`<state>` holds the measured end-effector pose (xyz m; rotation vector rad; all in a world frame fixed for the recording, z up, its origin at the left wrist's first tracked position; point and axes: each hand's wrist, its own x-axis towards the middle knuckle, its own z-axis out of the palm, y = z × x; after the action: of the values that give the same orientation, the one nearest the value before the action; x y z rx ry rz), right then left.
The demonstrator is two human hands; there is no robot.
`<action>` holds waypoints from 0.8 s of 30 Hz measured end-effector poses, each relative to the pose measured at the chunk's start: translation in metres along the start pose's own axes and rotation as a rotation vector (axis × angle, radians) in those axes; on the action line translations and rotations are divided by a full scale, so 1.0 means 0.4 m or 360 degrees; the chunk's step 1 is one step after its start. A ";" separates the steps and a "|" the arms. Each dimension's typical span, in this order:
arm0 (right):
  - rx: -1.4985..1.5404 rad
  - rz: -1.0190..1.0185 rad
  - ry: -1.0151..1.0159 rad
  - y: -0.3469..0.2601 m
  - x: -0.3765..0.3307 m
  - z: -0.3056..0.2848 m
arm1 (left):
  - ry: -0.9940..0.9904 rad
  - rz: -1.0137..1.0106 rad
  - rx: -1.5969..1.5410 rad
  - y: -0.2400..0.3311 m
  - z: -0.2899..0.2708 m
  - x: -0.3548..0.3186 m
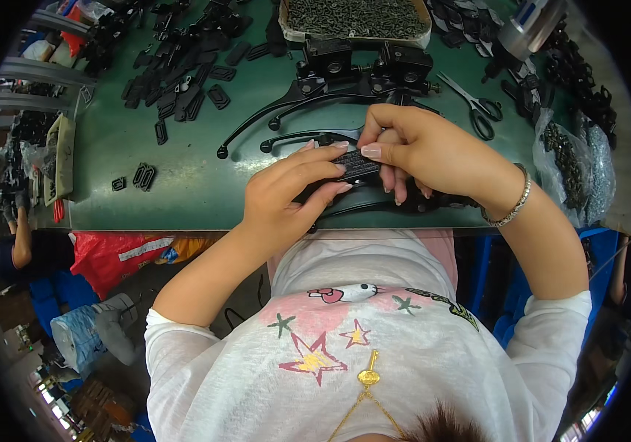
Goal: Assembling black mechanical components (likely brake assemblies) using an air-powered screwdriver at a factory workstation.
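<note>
Near the front edge of the green table, my left hand (286,182) steadies a black brake lever assembly, its fingers and thumb closed round a block topped by a rectangular black cap (358,163). At the cap's right end, my right hand (422,144) has thumb and forefinger pinched together; whatever is between them is hidden. Its other fingers curl down beside the block. Just beyond my hands, more black brake lever assemblies (328,59) lie with their long levers pointing left. A further lever (367,207) shows partly beneath my hands.
A tray of small dark screws (356,20) sits at the back. Loose black plates (183,92) spread across the left, with a few small black frames (144,175) nearer. Scissors (477,107) and clear bags of parts (573,169) lie right, below a metal cylinder tool (529,29).
</note>
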<state>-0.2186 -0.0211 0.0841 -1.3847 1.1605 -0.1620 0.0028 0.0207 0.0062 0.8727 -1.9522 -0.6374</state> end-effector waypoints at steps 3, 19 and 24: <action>0.0031 0.0008 -0.0015 0.001 0.003 -0.002 | -0.0009 0.0043 -0.0009 -0.004 -0.001 -0.002; -0.0288 -0.0198 0.0096 -0.009 -0.010 -0.021 | -0.0114 0.0233 0.0246 0.027 -0.037 0.044; -0.0282 -0.0744 0.0857 -0.021 0.069 -0.206 | 0.0049 0.0082 0.0342 -0.009 -0.079 0.200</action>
<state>-0.2591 -0.0977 0.0951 -1.8210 1.2834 -0.8218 0.0020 -0.0465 0.0597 0.9533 -2.0340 -0.3864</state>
